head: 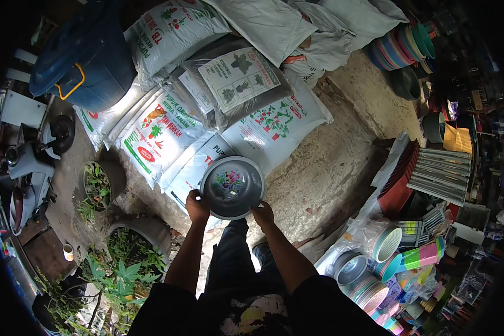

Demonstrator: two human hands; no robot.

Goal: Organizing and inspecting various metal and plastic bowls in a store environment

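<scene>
A round grey plastic basin (233, 206) with a printed flower pattern on its bottom is held level before my body, its inside facing up. My left hand (198, 206) grips the rim at the lower left. At the lower right, my right hand (262, 214) pinches the same rim. Nothing lies in the basin. Beyond it are white printed sacks of planting soil (159, 130), partly covered by the basin's far edge. Dark clear-wrapped soil bags (239, 80) are stacked on top of these sacks.
To the left stand a large blue lidded barrel (96, 63), potted plants (96, 185) and a parked motorcycle (29, 168). On the right, stacked basins (350, 267), baskets (386, 243) and red plastic ware (397, 182) crowd a display. Colourful pails (397, 48) stand farther back on the concrete floor (319, 168).
</scene>
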